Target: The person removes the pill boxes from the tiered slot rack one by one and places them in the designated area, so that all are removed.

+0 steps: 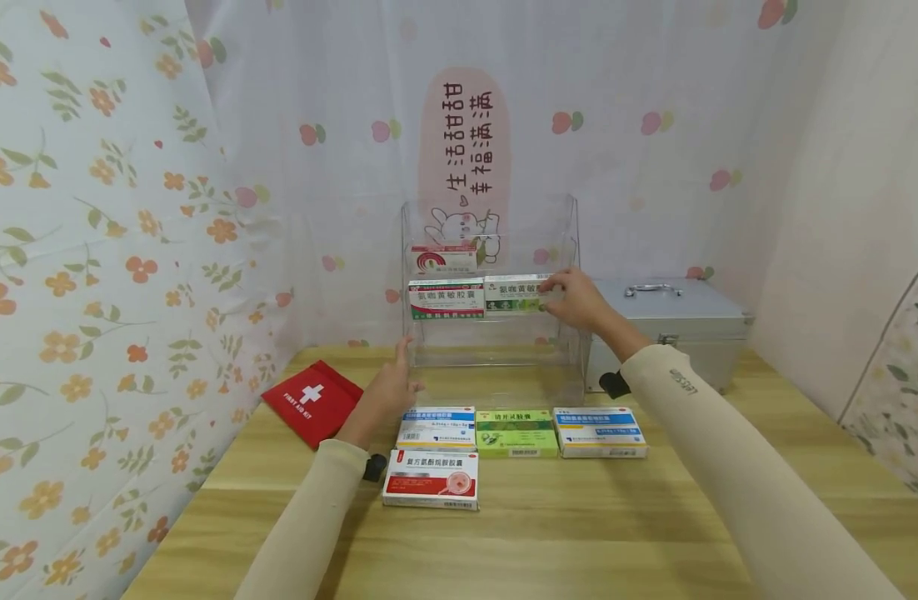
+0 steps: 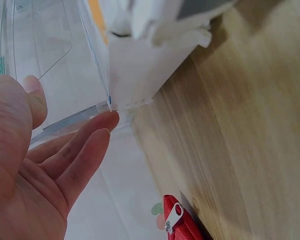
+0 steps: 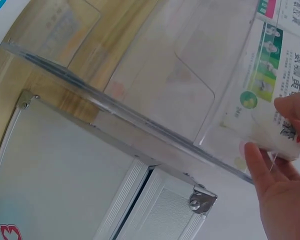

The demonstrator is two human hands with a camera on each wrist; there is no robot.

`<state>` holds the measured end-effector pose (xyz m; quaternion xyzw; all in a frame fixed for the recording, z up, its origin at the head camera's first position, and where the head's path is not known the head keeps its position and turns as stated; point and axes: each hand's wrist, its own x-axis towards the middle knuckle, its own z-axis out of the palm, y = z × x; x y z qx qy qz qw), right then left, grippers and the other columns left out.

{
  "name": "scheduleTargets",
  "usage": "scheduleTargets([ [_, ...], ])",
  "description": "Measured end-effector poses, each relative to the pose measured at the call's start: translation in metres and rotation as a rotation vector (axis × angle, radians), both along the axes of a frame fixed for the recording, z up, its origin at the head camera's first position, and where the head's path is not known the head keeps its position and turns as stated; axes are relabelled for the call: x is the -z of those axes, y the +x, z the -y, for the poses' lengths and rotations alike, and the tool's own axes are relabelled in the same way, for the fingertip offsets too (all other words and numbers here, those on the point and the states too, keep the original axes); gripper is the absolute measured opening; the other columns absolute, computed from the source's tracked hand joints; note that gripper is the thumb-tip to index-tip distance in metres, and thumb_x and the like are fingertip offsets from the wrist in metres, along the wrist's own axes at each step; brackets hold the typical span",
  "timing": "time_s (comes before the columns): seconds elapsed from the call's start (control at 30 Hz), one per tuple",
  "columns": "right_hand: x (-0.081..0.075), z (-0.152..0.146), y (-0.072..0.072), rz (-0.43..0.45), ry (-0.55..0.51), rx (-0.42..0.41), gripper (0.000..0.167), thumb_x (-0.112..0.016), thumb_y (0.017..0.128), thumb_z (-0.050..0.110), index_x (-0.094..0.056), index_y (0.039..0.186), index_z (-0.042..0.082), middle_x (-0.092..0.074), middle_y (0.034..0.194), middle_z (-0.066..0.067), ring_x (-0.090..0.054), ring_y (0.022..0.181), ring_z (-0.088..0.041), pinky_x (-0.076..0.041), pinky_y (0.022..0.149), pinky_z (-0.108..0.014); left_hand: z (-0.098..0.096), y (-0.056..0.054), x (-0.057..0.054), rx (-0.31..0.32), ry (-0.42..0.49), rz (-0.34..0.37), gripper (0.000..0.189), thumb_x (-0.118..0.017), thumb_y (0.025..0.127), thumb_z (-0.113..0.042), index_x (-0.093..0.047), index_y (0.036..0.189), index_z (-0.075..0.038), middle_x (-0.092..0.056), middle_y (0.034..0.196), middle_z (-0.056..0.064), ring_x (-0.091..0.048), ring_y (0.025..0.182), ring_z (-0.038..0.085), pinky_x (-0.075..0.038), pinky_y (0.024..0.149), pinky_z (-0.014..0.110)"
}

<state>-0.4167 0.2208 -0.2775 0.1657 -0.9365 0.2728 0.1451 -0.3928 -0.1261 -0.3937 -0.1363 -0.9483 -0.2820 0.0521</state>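
Note:
My right hand [image 1: 581,302] grips the right end of a white-and-green medicine box [image 1: 510,293], thumb and fingers on either side. That box sits on the middle tier of a clear acrylic rack [image 1: 496,354], beside a red, white and green medicine box [image 1: 446,300]. On the tier above, at the left, stands a red-and-white box [image 1: 444,260]. My left hand [image 1: 384,390] is by the rack's lower left side with loose, spread fingers and holds nothing. In the left wrist view its fingertips come close to the rack's edge; contact is unclear.
In front of the rack lie two blue-and-white boxes [image 1: 438,427] [image 1: 600,432], a green box [image 1: 516,433] and a red-and-white box [image 1: 431,479]. A red first aid pouch [image 1: 312,402] lies left; a silver metal case [image 1: 672,312] stands behind right.

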Motion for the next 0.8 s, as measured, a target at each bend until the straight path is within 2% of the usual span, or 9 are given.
scheduleTargets([
  [0.1,-0.001,-0.001,0.003,-0.053,-0.036,0.0,0.027,-0.062,0.09,0.003,-0.067,0.116,0.0,-0.046,0.132,-0.023,-0.045,0.114,-0.039,-0.043,0.093,-0.054,-0.001,-0.001,-0.001,-0.002,-0.008,-0.007,0.093,-0.069,0.093,-0.014,-0.001,0.155,-0.027,-0.052,0.064,0.012,-0.052,0.048,0.023,-0.046,0.048,0.029],
  [0.23,-0.002,0.0,0.005,-0.171,-0.103,-0.001,0.023,-0.06,0.091,0.0,-0.069,0.112,0.0,-0.047,0.128,-0.022,-0.047,0.111,-0.039,-0.044,0.091,-0.054,-0.001,0.0,-0.002,0.008,-0.011,-0.023,0.091,-0.069,0.093,-0.014,-0.002,0.155,-0.026,-0.051,0.064,0.012,-0.052,0.049,0.023,-0.046,0.049,0.029],
  [0.33,-0.005,0.003,0.005,-0.268,-0.14,0.001,0.022,-0.06,0.09,-0.003,-0.07,0.109,-0.001,-0.049,0.125,-0.022,-0.048,0.113,-0.039,-0.044,0.09,-0.054,0.0,0.001,-0.001,0.017,-0.001,-0.028,0.091,-0.069,0.093,-0.013,-0.003,0.154,-0.026,-0.051,0.063,0.011,-0.051,0.049,0.022,-0.046,0.05,0.03],
  [0.47,-0.01,0.006,0.011,-0.35,-0.227,-0.001,0.025,-0.055,0.09,-0.006,-0.069,0.11,-0.003,-0.049,0.129,-0.023,-0.048,0.118,-0.04,-0.047,0.084,-0.049,0.002,0.001,0.001,0.022,0.009,-0.037,0.09,-0.069,0.093,-0.012,-0.004,0.154,-0.026,-0.05,0.063,0.011,-0.05,0.049,0.022,-0.046,0.05,0.03],
  [0.57,-0.011,0.006,0.016,-0.374,-0.302,-0.005,0.029,-0.051,0.09,-0.008,-0.069,0.112,-0.003,-0.049,0.128,-0.021,-0.051,0.111,-0.035,-0.053,0.08,-0.042,0.003,0.002,0.001,0.021,0.011,-0.044,0.089,-0.069,0.093,-0.013,-0.005,0.153,-0.025,-0.05,0.063,0.011,-0.05,0.049,0.021,-0.045,0.05,0.031],
  [0.63,-0.011,0.004,0.021,-0.372,-0.333,-0.004,0.03,-0.051,0.09,-0.008,-0.069,0.114,-0.002,-0.05,0.126,-0.019,-0.053,0.105,-0.031,-0.056,0.081,-0.04,0.003,0.003,0.001,0.019,0.014,-0.035,0.089,-0.069,0.094,-0.013,-0.004,0.153,-0.026,-0.05,0.063,0.011,-0.05,0.049,0.021,-0.045,0.05,0.031],
  [0.73,-0.011,0.002,0.029,-0.363,-0.352,-0.009,0.03,-0.055,0.09,-0.006,-0.069,0.116,-0.001,-0.052,0.124,-0.017,-0.056,0.097,-0.029,-0.056,0.084,-0.039,0.003,0.002,0.0,0.016,0.012,-0.014,0.09,-0.068,0.094,-0.014,-0.002,0.153,-0.028,-0.051,0.063,0.011,-0.05,0.049,0.021,-0.045,0.05,0.03],
  [0.8,-0.01,0.001,0.035,-0.355,-0.356,-0.022,0.03,-0.057,0.09,-0.005,-0.069,0.118,0.0,-0.053,0.124,-0.017,-0.058,0.099,-0.03,-0.056,0.083,-0.035,0.003,0.002,-0.001,0.015,0.003,-0.007,0.09,-0.068,0.095,-0.014,-0.001,0.153,-0.028,-0.052,0.064,0.011,-0.051,0.05,0.021,-0.046,0.05,0.03],
])
